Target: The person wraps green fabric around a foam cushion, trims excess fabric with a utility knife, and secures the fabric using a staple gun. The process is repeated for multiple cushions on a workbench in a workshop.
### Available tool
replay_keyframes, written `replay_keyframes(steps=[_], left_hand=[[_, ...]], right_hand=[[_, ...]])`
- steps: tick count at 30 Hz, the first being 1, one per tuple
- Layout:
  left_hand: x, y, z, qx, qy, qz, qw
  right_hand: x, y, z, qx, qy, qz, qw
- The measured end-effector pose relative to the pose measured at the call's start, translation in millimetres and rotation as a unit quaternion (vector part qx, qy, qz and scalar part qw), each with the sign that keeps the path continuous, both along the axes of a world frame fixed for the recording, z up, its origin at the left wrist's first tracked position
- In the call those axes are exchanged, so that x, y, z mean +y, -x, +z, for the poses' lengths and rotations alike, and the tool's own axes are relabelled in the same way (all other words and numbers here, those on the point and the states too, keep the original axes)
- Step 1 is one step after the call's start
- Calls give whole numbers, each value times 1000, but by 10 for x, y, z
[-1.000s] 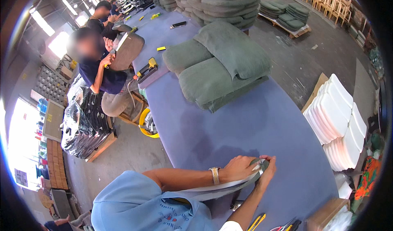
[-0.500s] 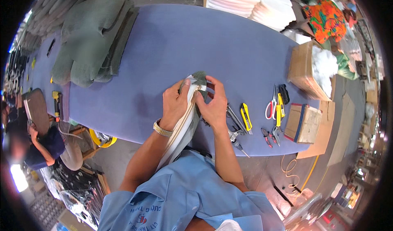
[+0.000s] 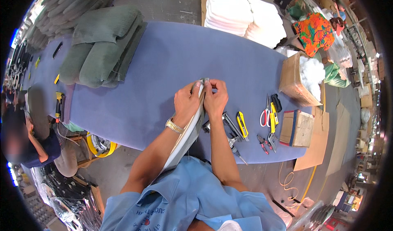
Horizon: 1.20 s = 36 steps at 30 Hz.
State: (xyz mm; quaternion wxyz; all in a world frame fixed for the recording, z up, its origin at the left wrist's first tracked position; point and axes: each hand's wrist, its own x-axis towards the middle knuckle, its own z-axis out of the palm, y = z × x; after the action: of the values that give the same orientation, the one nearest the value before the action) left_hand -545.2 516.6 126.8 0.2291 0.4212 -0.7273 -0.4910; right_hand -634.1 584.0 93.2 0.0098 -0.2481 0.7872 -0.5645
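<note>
Edge-up between my hands stands a long curved foam-padded panel [image 3: 185, 140], with a white layer, a thin tan edge and grey-green fabric along its side. Its near end rests against my body. My left hand [image 3: 187, 102], a metal-banded watch on its wrist, grips the far end from the left. Opposite it, my right hand [image 3: 215, 98] pinches the fabric at that same tip, thumb and fingers closed. The fingertips of both hands nearly meet there. To the right of my right forearm lie a nail gun [image 3: 233, 126] and a yellow box cutter [image 3: 242, 125].
Green padded covers [image 3: 102, 46] are stacked at the table's left. On the right lie red-handled scissors [image 3: 265, 115], pliers [image 3: 263, 144], a small box [image 3: 301, 128] and a carton of white stuffing [image 3: 292, 77]. White foam sheets [image 3: 229, 10] stand beyond. A co-worker [image 3: 35, 132] sits left.
Both hands have drawn closer together at the panel's tip, and the panel has turned more edge-on. The green flap spread between the fingers before is now mostly covered. My view has shifted slightly.
</note>
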Motion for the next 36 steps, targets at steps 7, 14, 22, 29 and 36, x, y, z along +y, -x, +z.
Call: replay_keyframes(steps=[7, 14, 22, 29, 36], left_hand=[[1, 44, 547, 190, 68, 69, 977], [156, -766, 1192, 256, 346, 18, 902], [-283, -1501, 1922, 72, 523, -149, 836], [-371, -1664, 2023, -22, 519, -148, 841], [-309, -1694, 2128, -53, 511, -186, 838]], right_hand=[[-396, 72, 496, -15, 197, 50, 979], [-358, -321, 1459, -92, 350, 311, 879], [-162, -303, 1479, -129, 342, 523, 770], [70, -531, 1535, -135, 300, 409, 851], [215, -873, 1598, -19, 146, 364, 920]])
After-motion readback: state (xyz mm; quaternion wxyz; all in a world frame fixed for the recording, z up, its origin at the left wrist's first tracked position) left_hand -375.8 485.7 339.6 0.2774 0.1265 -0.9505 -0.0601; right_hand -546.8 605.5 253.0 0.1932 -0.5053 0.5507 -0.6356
